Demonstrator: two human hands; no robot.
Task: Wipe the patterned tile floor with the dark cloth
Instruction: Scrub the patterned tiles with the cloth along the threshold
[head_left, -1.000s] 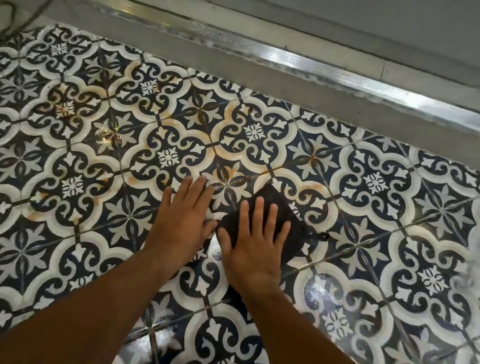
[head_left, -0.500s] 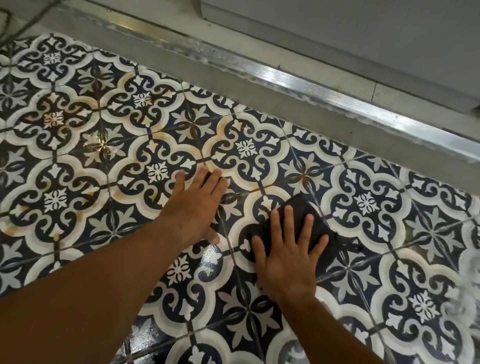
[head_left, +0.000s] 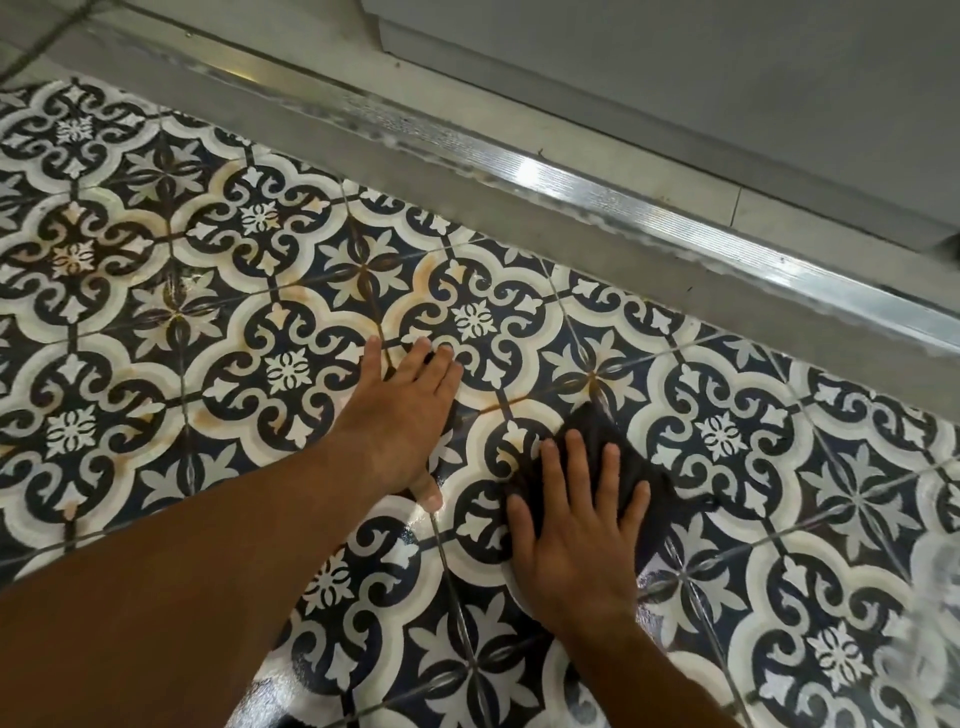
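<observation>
Pressing flat on the dark cloth (head_left: 605, 457) with the right hand (head_left: 576, 535), fingers spread rather than clenched, having slid it rightward off the wet, shiny patch of patterned tile floor (head_left: 291, 364) since a second ago. Bracing beside it with the left hand (head_left: 402, 415), palm down, fingers released, grasping nothing. Leaving rust-stained tiles farther out, unwiped it seems, and open floor up to the metal threshold strip (head_left: 597, 192).

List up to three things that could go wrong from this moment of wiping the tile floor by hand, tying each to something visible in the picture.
1. The left hand is braced flat on the patterned tile floor beside shiny wet patches, so it might slip.
2. The right hand presses a small dark cloth; orange-brown stains near the grout could be smeared rather than lifted.
3. The metal threshold strip lies just ahead, so a long stroke may knock fingers against it.
</observation>
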